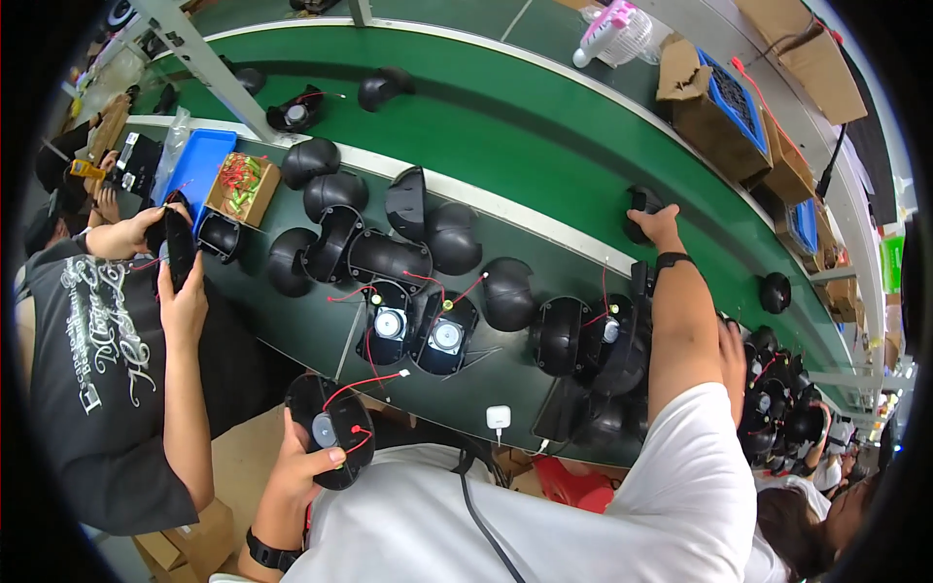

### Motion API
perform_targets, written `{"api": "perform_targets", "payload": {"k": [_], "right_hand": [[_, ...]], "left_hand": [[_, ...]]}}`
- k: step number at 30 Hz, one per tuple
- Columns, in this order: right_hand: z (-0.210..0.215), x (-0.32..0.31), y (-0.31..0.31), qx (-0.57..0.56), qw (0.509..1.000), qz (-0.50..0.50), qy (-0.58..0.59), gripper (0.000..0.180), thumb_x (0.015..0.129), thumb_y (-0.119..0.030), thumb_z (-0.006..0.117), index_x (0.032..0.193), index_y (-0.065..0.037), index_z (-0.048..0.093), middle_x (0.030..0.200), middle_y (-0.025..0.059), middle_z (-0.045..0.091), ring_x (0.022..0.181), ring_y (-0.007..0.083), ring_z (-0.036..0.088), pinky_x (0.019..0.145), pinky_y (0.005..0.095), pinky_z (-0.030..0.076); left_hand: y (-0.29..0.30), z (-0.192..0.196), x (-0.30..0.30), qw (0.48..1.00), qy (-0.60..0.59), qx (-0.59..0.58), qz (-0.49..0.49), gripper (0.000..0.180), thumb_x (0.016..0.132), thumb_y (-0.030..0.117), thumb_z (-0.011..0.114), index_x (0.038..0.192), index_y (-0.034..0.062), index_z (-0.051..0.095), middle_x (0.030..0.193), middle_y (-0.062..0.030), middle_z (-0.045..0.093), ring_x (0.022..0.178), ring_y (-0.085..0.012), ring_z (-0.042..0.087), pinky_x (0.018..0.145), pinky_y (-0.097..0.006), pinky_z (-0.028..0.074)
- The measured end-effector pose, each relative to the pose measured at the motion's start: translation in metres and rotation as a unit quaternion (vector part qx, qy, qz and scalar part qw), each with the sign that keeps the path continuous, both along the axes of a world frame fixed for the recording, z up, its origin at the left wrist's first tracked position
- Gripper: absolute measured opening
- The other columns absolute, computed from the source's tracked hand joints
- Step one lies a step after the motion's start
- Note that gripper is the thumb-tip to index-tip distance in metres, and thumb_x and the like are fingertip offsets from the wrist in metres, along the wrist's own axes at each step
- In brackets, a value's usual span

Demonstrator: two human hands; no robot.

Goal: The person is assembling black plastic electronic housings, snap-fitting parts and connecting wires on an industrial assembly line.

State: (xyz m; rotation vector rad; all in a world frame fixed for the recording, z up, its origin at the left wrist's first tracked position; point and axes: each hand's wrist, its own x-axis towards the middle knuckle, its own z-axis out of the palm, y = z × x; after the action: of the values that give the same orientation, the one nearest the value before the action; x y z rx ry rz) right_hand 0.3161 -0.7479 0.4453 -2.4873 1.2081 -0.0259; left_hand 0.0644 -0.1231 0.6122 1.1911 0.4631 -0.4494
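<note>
My left hand (pixel 296 459) grips a black speaker housing half (pixel 342 416), with a round silver part and red wires inside, held in front of my body at lower left. My right arm is stretched far out over the green conveyor belt. There my right hand (pixel 661 225) has its fingers round a black curved shell (pixel 638 208), partly hidden by the hand. On the bench between my hands lie two open housings with silver speakers, one speaker (pixel 390 323) left of the other speaker (pixel 446 336). Red wires with white plugs trail from them.
Several black shells (pixel 455 239) crowd the dark bench. A carton of small wired parts (pixel 260 202) and a blue tray (pixel 200 155) stand at left, beside a co-worker's hands (pixel 185 301) holding a black shell. A white charger (pixel 498 418) lies at the bench's near edge. Cartons (pixel 714 126) line the far-right shelf.
</note>
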Motion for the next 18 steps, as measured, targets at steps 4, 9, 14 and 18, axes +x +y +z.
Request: {"api": "perform_targets", "payload": {"k": [4, 9, 14, 18], "right_hand": [[0.014, 0.012, 0.043, 0.047, 0.992, 0.069, -0.099, 0.108, 0.059, -0.036, 0.085, 0.141, 0.008, 0.031, 0.130, 0.0326, 0.058, 0.119, 0.0440, 0.060, 0.102, 0.0427, 0.050], [0.086, -0.018, 0.147, 0.495, 0.788, 0.114, -0.348, 0.077, 0.076, -0.030, 0.073, 0.140, 0.001, 0.043, 0.127, 0.0201, 0.060, 0.113, 0.0343, 0.062, 0.097, 0.0465, 0.051], [0.156, -0.134, 0.265, 0.781, 0.466, 0.134, -0.393, 0.089, 0.082, -0.052, 0.061, 0.151, -0.001, 0.037, 0.143, 0.0245, 0.051, 0.124, 0.0384, 0.058, 0.098, 0.0540, 0.052], [0.167, -0.229, 0.317, 0.816, 0.420, 0.183, -0.352, 0.100, 0.078, -0.055, 0.068, 0.153, 0.000, 0.031, 0.142, 0.0247, 0.052, 0.122, 0.0395, 0.059, 0.100, 0.0571, 0.051]], "left_hand": [[-0.002, -0.002, 0.000, 1.000, -0.017, -0.001, -0.012, 0.095, 0.065, 0.006, 0.083, 0.146, 0.0104, 0.032, 0.132, -0.0101, 0.053, 0.119, -0.0252, 0.056, 0.101, -0.041, 0.049], [-0.005, 0.012, 0.006, 0.998, -0.048, -0.007, -0.036, 0.098, 0.066, 0.009, 0.084, 0.146, 0.0106, 0.029, 0.132, -0.0129, 0.054, 0.119, -0.0260, 0.057, 0.102, -0.042, 0.049], [-0.013, 0.017, 0.018, 0.997, -0.077, -0.003, -0.018, 0.103, 0.066, 0.008, 0.086, 0.149, 0.0117, 0.023, 0.133, -0.0133, 0.051, 0.123, -0.0274, 0.055, 0.104, -0.044, 0.048], [-0.015, 0.017, 0.030, 0.973, -0.230, 0.016, -0.020, 0.105, 0.066, 0.008, 0.088, 0.149, 0.0090, 0.023, 0.137, -0.0135, 0.047, 0.126, -0.0276, 0.053, 0.107, -0.043, 0.046]]}}
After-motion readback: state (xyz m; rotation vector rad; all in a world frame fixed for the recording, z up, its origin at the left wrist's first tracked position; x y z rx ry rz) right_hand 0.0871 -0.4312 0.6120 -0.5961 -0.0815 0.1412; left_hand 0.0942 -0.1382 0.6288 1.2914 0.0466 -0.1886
